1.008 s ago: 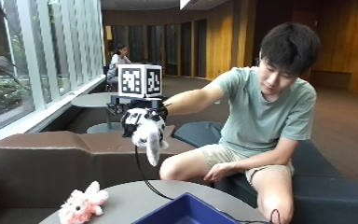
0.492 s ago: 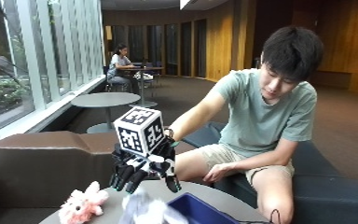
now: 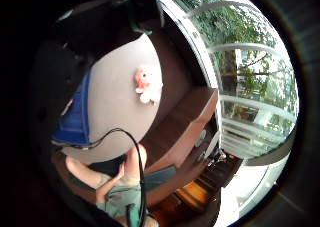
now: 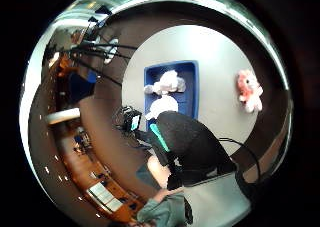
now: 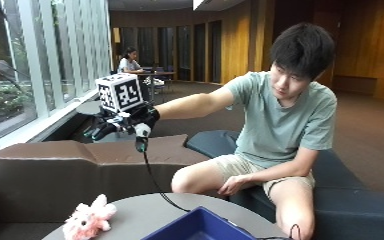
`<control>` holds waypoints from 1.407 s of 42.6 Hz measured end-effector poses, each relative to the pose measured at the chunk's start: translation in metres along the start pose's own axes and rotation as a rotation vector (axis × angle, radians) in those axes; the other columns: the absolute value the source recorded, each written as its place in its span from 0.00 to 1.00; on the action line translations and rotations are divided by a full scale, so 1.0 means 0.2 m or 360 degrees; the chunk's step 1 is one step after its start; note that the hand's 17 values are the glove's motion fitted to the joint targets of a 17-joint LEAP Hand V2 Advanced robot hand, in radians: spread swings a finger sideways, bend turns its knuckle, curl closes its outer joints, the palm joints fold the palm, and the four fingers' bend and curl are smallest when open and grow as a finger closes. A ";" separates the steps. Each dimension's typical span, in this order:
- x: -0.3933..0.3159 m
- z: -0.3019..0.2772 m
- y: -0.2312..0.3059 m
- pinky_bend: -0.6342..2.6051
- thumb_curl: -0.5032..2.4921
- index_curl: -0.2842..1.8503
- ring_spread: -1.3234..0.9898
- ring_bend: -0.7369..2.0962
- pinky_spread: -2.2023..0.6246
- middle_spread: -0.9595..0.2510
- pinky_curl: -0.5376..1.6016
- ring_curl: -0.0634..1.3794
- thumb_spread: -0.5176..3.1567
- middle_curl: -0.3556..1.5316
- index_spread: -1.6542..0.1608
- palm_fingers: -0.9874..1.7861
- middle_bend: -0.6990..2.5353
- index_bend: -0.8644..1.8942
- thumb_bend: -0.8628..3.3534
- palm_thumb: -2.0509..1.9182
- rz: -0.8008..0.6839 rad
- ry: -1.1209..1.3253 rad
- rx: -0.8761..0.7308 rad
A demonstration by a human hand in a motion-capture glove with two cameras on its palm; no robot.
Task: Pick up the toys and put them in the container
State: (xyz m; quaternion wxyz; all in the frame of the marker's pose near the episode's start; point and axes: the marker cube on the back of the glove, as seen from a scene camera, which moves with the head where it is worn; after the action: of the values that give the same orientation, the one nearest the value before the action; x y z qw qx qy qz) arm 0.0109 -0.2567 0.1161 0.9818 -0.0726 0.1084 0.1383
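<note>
In the outside view my gloved right hand hangs high above the round table, its fingers relaxed and holding nothing. A pink plush toy lies on the table's left part, well below the hand. The blue container stands at the table's front edge. The thumb side palm view shows two white plush toys lying inside the blue container, with the pink toy on the table beside it. The little finger side palm view shows the pink toy far below.
A brown upholstered bench runs behind the table below the windows. The person sits on a dark seat to the right, the bare hand resting on a thigh. A black cable hangs from the glove to the table.
A second ago the hand held a white toy up. It dipped over the container, let the toy go, and has risen again, holding nothing.
</note>
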 end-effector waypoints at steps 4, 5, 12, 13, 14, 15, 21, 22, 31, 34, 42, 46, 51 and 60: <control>0.18 -0.08 0.03 0.52 0.29 0.32 0.58 0.43 0.79 0.83 0.45 0.26 0.46 0.34 0.81 0.26 0.27 0.34 0.19 0.51 0.0083 -0.0044 0.0072; 0.22 -0.10 0.03 0.52 0.29 0.32 0.58 0.43 0.79 0.83 0.45 0.26 0.46 0.34 0.81 0.26 0.26 0.34 0.19 0.51 0.0096 -0.0067 0.0105; 0.48 -0.13 0.01 0.50 0.28 0.30 0.58 0.42 0.80 0.81 0.44 0.25 0.47 0.35 0.80 0.30 0.27 0.35 0.20 0.51 0.0293 -0.0159 0.0171; 0.51 -0.12 0.00 0.50 0.28 0.29 0.58 0.42 0.80 0.81 0.44 0.25 0.47 0.35 0.80 0.30 0.27 0.35 0.20 0.51 0.0335 -0.0165 0.0165; 0.54 -0.11 -0.01 0.50 0.28 0.29 0.58 0.42 0.80 0.81 0.44 0.25 0.48 0.34 0.80 0.29 0.26 0.35 0.20 0.51 0.0374 -0.0184 0.0163; 0.57 -0.10 -0.02 0.50 0.28 0.29 0.58 0.42 0.80 0.81 0.43 0.25 0.48 0.34 0.81 0.29 0.26 0.35 0.20 0.51 0.0415 -0.0217 0.0165; 0.70 0.02 -0.09 0.50 0.28 0.27 0.59 0.41 0.80 0.83 0.43 0.25 0.48 0.34 0.82 0.27 0.26 0.34 0.20 0.51 0.0649 -0.0276 0.0148; 0.71 0.04 -0.11 0.50 0.28 0.27 0.59 0.41 0.80 0.83 0.43 0.25 0.48 0.34 0.83 0.27 0.26 0.34 0.20 0.51 0.0636 -0.0287 0.0149; 0.84 0.35 -0.27 0.51 0.27 0.25 0.60 0.40 0.80 0.85 0.43 0.25 0.48 0.33 0.84 0.27 0.25 0.33 0.20 0.51 0.0491 -0.0449 0.0117; 0.88 0.49 -0.31 0.51 0.27 0.24 0.60 0.40 0.80 0.86 0.43 0.26 0.48 0.32 0.83 0.26 0.25 0.33 0.20 0.52 0.0603 -0.0421 0.0078; 1.01 0.93 -0.39 0.52 0.27 0.22 0.60 0.41 0.81 0.88 0.43 0.26 0.49 0.31 0.84 0.25 0.25 0.32 0.20 0.52 0.0761 -0.0228 -0.0124; 1.01 1.13 -0.42 0.52 0.27 0.21 0.60 0.41 0.81 0.88 0.43 0.26 0.49 0.31 0.84 0.25 0.25 0.33 0.20 0.52 0.0783 -0.0231 -0.0201; 1.01 1.37 -0.46 0.52 0.27 0.21 0.61 0.41 0.81 0.89 0.43 0.27 0.49 0.31 0.84 0.25 0.25 0.33 0.20 0.52 0.0793 -0.0236 -0.0287; 0.97 1.64 -0.53 0.54 0.28 0.19 0.61 0.44 0.81 0.89 0.43 0.28 0.48 0.30 0.82 0.28 0.25 0.33 0.20 0.53 0.0764 -0.0342 -0.0167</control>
State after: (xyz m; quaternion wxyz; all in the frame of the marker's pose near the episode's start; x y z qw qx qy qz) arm 0.2871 -0.2511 0.4005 0.9216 -0.0806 0.0103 0.3796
